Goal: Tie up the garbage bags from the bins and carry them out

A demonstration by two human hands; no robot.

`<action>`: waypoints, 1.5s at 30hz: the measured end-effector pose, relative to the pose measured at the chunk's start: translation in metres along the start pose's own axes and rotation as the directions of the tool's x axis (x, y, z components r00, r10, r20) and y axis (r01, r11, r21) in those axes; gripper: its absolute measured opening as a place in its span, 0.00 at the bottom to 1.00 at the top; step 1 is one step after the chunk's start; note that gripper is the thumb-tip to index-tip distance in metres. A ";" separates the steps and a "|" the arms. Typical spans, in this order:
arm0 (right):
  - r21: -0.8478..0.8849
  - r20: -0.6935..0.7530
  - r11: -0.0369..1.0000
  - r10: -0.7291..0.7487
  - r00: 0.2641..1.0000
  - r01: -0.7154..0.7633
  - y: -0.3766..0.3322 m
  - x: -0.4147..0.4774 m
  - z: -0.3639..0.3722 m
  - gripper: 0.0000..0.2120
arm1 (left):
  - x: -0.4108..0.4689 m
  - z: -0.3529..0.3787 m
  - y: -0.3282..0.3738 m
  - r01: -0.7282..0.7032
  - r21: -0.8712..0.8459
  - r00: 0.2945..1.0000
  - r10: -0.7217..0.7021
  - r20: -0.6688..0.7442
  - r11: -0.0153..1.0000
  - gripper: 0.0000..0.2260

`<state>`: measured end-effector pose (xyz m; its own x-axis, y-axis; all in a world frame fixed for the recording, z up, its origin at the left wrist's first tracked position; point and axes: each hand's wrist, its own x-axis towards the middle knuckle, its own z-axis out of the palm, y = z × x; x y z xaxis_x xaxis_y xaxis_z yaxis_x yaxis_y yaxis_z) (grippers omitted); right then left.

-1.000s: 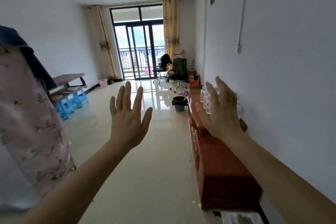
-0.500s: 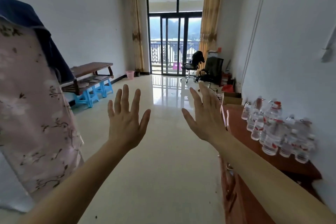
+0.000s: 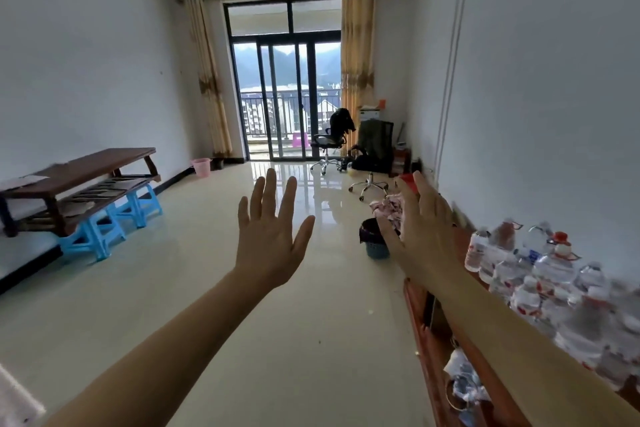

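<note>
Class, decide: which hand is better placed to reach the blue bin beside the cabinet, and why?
Right, probably: the right hand, open, lines up with the blue bin; the left hand, also open, is further left.

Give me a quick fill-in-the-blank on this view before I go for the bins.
The left hand and right hand hold ___.
The blue bin sits partly behind the ___ hand.
The small bin beside the curtain is ___.
Missing: nothing; right; pink.
</note>
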<state>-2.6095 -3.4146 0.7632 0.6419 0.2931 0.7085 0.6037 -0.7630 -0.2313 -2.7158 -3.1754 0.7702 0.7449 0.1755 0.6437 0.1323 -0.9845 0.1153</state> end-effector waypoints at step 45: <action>-0.374 0.029 0.822 0.473 0.881 -0.429 0.597 0.788 0.736 0.33 | 1.016 0.919 -0.056 -0.372 -0.319 0.879 0.441 0.180 0.872 0.35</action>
<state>-1.3948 -3.2154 0.6929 0.8646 -0.0859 0.4951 0.0442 -0.9684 -0.2453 -1.3656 -2.9431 0.7222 0.8309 -0.2805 0.4806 -0.3706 -0.9232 0.1018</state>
